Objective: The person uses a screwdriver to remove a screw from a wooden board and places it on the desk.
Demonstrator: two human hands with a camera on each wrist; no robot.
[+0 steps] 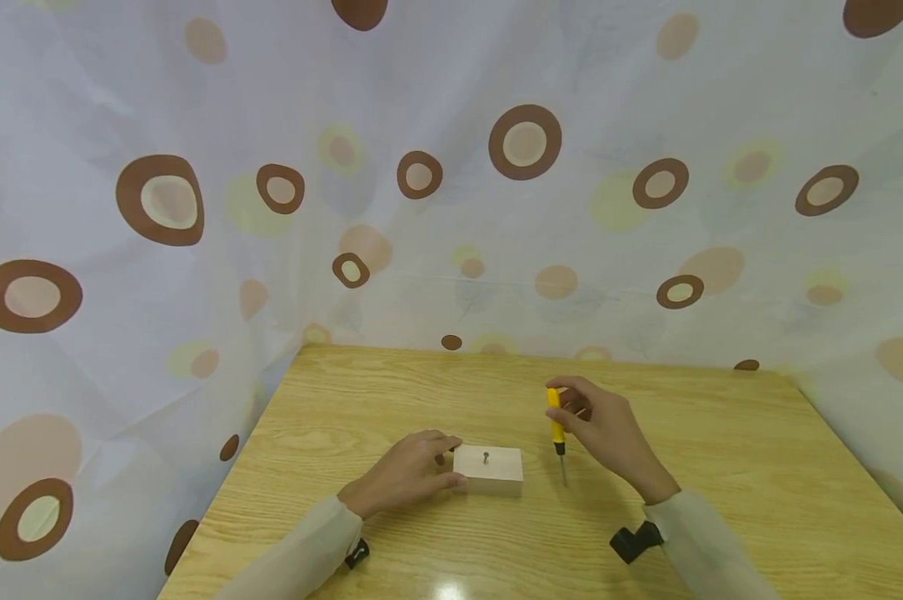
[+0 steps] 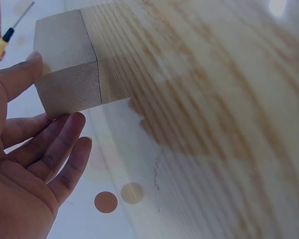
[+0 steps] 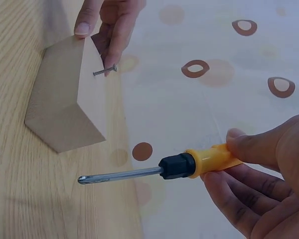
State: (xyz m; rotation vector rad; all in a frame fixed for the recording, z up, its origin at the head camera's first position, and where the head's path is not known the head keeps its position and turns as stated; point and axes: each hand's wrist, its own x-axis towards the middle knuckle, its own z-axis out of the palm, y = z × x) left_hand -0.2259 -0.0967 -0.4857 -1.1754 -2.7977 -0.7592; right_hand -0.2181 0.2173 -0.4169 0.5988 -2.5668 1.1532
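Observation:
A pale wooden block (image 1: 489,482) lies on the table, with a screw (image 1: 486,457) standing upright in its top face. My left hand (image 1: 410,473) grips the block's left end, thumb on the near side and fingers at the far side, as the left wrist view also shows. To the right of the block, my right hand (image 1: 601,425) pinches a screwdriver (image 3: 217,160) by its yellow handle. Its metal shaft points down in the head view, and the tip stays apart from both screw and block. In the right wrist view much of the screw's thread shows above the wood.
The wood-grained table (image 1: 331,392) spreads around both hands. Behind it and along both sides hangs a pale curtain (image 1: 451,225) with brown ring patterns. A black strap piece (image 1: 636,542) sits at the right wrist, another (image 1: 357,553) at the left.

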